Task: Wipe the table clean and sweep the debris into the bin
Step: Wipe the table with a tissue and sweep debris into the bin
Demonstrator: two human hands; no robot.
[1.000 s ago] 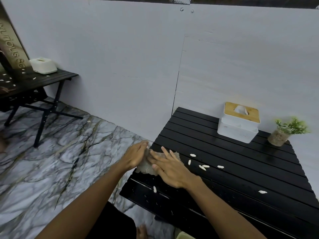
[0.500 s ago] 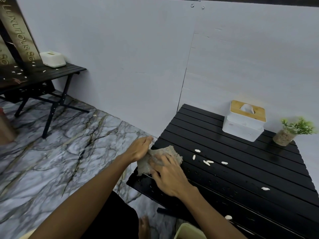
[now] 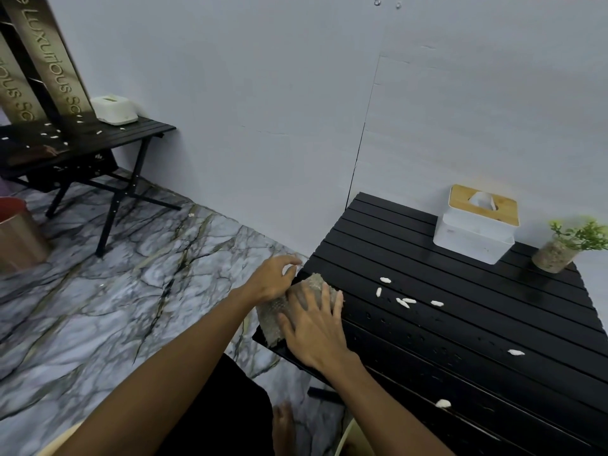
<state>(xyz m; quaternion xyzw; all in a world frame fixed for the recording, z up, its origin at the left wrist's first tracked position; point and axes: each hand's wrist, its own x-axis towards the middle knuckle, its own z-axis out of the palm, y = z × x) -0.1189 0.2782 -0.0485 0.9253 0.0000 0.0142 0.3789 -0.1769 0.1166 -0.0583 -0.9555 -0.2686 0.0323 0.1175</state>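
Note:
My right hand [image 3: 316, 327] lies flat on a grey-beige cloth [image 3: 271, 315] and presses it onto the left edge of the black slatted table [image 3: 460, 324]. Just past that edge my left hand [image 3: 271, 281] is cupped against the cloth, and a small white piece shows between its curled fingers. Several white debris pieces [image 3: 403, 302] lie on the slats to the right of the cloth. One more piece [image 3: 516, 352] lies further right and another [image 3: 443, 403] near the front edge. A pale rim [image 3: 345, 436] shows below the table at the bottom, mostly hidden.
A white tissue box with a wooden lid [image 3: 477, 228] and a small potted plant [image 3: 566, 245] stand at the table's back. A second black table [image 3: 98, 139] with debris and a white box stands far left. A copper-coloured container [image 3: 16, 235] sits on the marble floor.
My left hand has come off the cloth to the table's edge with its fingers curled. My right hand stays on the cloth. The white piece by the front-left edge is gone.

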